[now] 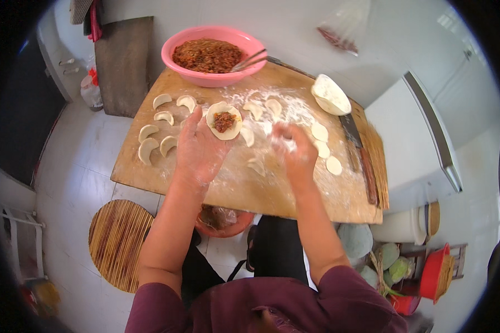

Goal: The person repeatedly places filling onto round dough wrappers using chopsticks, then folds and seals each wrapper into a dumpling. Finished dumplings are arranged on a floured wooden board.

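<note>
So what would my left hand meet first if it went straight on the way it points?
Probably the wide, round pink bowl of reddish-brown filling, though your left hand seems raised and depth is unclear.

Over by the desk's (pixel 250 194) far edge, the basin (pixel 205 79) is holding filling (pixel 205 54), with chopsticks (pixel 253 60) leaning over its right rim. Nearer, a filled wrapper (pixel 224 122) is resting on the left fingers (pixel 196 117). Dumplings (pixel 148 151) are lying at left and middle, bare wrappers (pixel 334 165) to their right. The bowl (pixel 333 105) is sitting far right; the knife (pixel 367 173) is lying right of the bare wrappers.
</note>
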`<action>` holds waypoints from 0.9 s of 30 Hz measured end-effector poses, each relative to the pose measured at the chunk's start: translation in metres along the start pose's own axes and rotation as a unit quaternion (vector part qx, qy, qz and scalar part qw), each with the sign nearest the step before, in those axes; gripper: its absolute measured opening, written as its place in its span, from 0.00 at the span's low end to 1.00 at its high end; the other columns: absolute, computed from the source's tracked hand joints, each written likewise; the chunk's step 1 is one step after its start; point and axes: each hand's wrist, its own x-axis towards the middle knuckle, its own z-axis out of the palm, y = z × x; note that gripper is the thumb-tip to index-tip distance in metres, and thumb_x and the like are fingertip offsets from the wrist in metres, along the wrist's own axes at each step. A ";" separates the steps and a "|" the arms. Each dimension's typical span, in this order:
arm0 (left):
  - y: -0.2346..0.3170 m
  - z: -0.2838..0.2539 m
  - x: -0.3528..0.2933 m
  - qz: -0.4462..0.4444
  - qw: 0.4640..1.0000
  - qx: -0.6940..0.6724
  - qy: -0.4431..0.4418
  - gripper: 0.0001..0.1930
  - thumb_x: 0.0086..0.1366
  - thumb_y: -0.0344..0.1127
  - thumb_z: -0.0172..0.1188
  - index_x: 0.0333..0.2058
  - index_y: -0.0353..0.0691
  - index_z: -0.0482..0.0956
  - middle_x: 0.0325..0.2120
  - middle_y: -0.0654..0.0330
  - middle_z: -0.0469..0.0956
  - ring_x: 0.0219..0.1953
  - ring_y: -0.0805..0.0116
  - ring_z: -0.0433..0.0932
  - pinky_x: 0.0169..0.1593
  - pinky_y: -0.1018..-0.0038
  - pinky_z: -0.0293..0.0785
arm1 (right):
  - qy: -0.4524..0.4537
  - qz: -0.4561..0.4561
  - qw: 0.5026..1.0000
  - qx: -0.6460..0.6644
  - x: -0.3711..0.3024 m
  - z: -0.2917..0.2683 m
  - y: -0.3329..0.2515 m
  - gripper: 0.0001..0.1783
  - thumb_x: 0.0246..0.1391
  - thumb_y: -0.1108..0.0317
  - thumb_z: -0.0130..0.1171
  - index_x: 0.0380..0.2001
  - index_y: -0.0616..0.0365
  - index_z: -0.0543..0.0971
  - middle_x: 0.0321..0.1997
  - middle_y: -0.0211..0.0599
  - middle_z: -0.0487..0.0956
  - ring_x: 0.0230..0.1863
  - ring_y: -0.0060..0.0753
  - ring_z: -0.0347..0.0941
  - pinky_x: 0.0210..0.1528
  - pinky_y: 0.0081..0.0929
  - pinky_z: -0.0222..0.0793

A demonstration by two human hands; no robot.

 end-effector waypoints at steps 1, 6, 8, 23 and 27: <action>-0.010 0.005 -0.009 -0.010 1.000 0.010 -0.001 0.30 0.75 0.51 0.45 0.62 0.28 0.63 0.61 0.43 0.69 0.64 0.47 0.68 0.66 0.53 0.64 | 0.013 -0.056 0.998 -0.008 -0.023 -0.010 -0.006 0.18 0.45 0.75 0.73 0.42 0.58 0.82 0.45 0.38 0.84 0.46 0.33 0.80 0.50 0.29 0.75; -0.073 0.029 -0.080 -0.067 0.998 -0.002 -0.004 0.31 0.76 0.51 0.43 0.63 0.27 0.60 0.60 0.44 0.68 0.64 0.48 0.67 0.66 0.58 0.63 | 0.049 -0.240 0.964 -0.107 -0.112 -0.049 -0.031 0.18 0.41 0.72 0.75 0.39 0.53 0.85 0.48 0.41 0.82 0.51 0.47 0.78 0.55 0.38 0.73; -0.094 0.031 -0.118 -0.091 0.996 -0.004 0.018 0.31 0.76 0.51 0.42 0.62 0.28 0.61 0.58 0.46 0.70 0.63 0.52 0.68 0.65 0.62 0.63 | 0.045 -0.270 0.950 -0.153 -0.136 -0.065 -0.049 0.16 0.39 0.71 0.76 0.36 0.52 0.86 0.50 0.40 0.82 0.52 0.48 0.77 0.57 0.41 0.71; -0.156 0.026 -0.246 -0.026 0.988 0.149 0.031 0.29 0.67 0.37 0.57 0.65 0.37 0.63 0.61 0.55 0.70 0.62 0.62 0.68 0.66 0.64 0.61 | -0.034 -0.282 0.948 -0.146 -0.216 -0.110 -0.076 0.10 0.42 0.66 0.72 0.31 0.48 0.83 0.54 0.32 0.80 0.59 0.44 0.72 0.62 0.50 0.62; -0.158 0.013 -0.256 -0.003 0.971 0.236 0.031 0.31 0.63 0.28 0.59 0.65 0.38 0.64 0.61 0.56 0.70 0.62 0.65 0.70 0.65 0.67 0.64 | -0.057 -0.261 0.957 -0.112 -0.218 -0.111 -0.080 0.10 0.43 0.68 0.72 0.30 0.50 0.81 0.54 0.35 0.80 0.60 0.47 0.71 0.62 0.51 0.61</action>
